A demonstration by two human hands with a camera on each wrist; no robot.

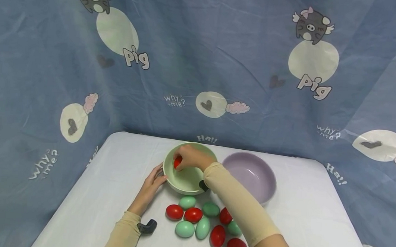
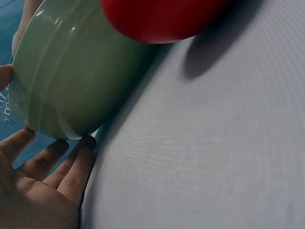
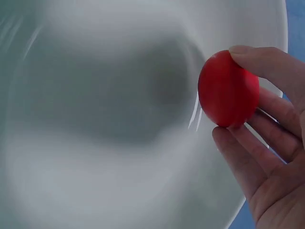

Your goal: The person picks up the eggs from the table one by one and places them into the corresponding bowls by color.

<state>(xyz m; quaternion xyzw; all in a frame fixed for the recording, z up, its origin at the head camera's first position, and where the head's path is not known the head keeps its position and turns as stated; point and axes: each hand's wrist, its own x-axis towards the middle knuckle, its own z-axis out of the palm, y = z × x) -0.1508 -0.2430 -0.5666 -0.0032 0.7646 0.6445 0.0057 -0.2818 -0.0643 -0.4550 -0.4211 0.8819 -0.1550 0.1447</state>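
Observation:
In the head view a light green bowl (image 1: 188, 181) stands at the back of the white table. My right hand (image 1: 191, 156) reaches into it and pinches a red egg (image 1: 177, 162) between thumb and fingers. The right wrist view shows that red egg (image 3: 228, 89) held above the bowl's inner wall (image 3: 95, 95). With fingers spread, my left hand (image 1: 152, 186) rests against the bowl's left side. In the left wrist view the left fingertips (image 2: 57, 147) touch the outside of the green bowl (image 2: 71, 76).
A purple bowl (image 1: 269, 179) stands right of the green one, partly behind the right forearm. Several red eggs (image 1: 193, 215) and green eggs (image 1: 184, 229) lie on the table (image 1: 107, 178) in front of the bowls. A blue printed cloth (image 1: 174, 62) hangs behind.

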